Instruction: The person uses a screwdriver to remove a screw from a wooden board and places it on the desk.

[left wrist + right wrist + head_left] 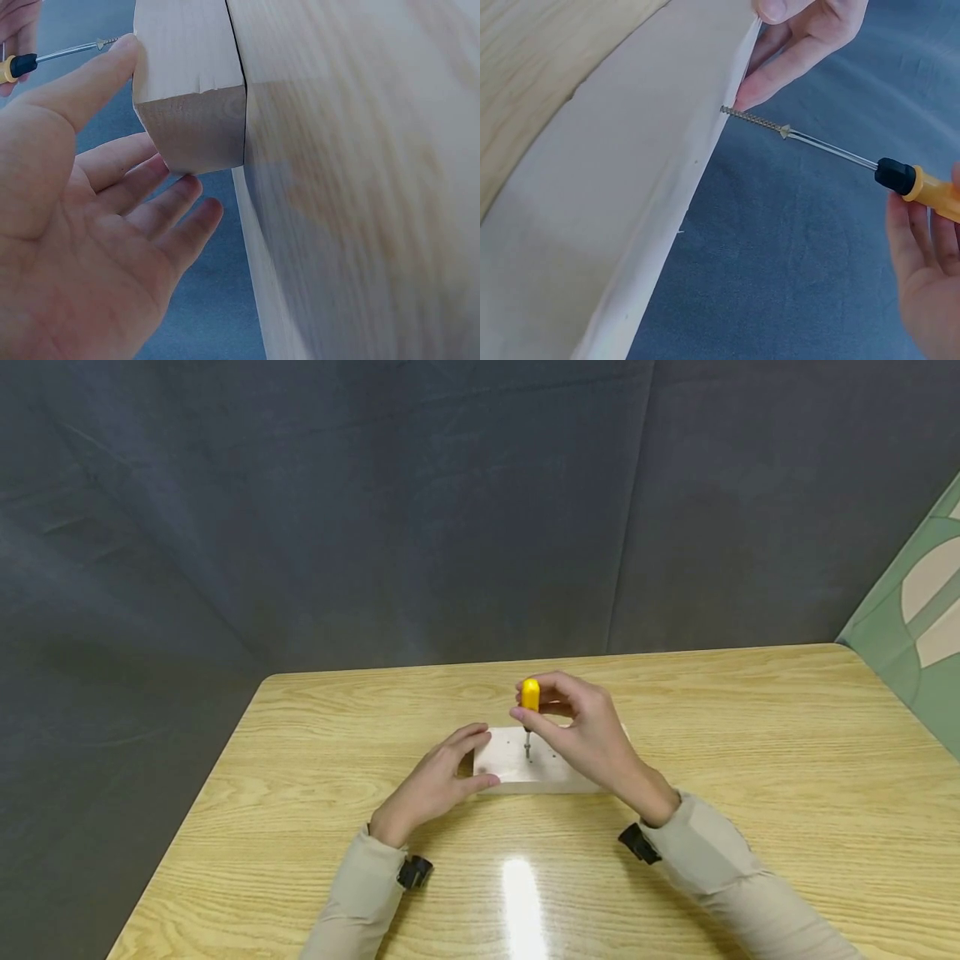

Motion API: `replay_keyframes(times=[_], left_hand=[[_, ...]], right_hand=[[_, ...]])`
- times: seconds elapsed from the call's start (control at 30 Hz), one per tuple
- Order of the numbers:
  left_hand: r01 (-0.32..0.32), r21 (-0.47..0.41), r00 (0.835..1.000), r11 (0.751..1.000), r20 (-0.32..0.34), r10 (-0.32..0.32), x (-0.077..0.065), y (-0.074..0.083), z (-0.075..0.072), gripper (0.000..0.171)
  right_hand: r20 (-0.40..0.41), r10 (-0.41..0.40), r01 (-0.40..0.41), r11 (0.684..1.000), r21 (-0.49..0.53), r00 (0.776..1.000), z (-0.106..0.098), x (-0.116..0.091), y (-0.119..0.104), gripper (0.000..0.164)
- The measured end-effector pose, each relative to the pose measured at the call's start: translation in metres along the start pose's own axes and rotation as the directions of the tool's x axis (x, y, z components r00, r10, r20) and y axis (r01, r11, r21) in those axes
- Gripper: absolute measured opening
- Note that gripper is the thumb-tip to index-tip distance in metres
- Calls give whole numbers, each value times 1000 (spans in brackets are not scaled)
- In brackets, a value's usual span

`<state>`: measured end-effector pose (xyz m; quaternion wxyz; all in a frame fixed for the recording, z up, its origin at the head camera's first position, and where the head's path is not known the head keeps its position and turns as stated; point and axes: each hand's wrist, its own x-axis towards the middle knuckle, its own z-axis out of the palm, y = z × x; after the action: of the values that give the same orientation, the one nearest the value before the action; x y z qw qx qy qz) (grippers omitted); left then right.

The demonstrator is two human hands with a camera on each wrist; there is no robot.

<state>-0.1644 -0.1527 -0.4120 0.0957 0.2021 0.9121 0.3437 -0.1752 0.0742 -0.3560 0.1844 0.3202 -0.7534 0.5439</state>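
A pale wooden block [510, 767] lies lengthwise on the table in the head view, with several small dark holes in its top. My left hand [437, 783] grips its left end, thumb along the near side and fingers at the far side. In my right hand [592, 731] is a screwdriver [530, 695] with a yellow handle and black collar, pinched between thumb and fingers and held upright. Its metal shaft meets the head of a threaded screw [757, 120]. The screw stands on the block's top face, most of its thread exposed in the right wrist view.
The wood-grain table [300, 760] stretches around the block on all sides. A dark curtain [420, 518] hangs behind the table's far edge. At the right stands a green patterned panel [918, 610]. Black straps [415, 872] sit at both sleeve cuffs.
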Motion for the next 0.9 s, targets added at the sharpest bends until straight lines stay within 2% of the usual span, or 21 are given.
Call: replay_keyframes(times=[0.27, 0.9], left_hand=[[7, -6, 1000, 1000, 4, -7, 1, 1, 0, 68], [13, -9, 1000, 1000, 7, -13, 0, 3, -1, 68]], right_hand=[[18, 6, -6, 1000, -8, 1000, 0, 0, -2, 29], [17, 23, -23, 1000, -6, 1000, 0, -1, -3, 26]])
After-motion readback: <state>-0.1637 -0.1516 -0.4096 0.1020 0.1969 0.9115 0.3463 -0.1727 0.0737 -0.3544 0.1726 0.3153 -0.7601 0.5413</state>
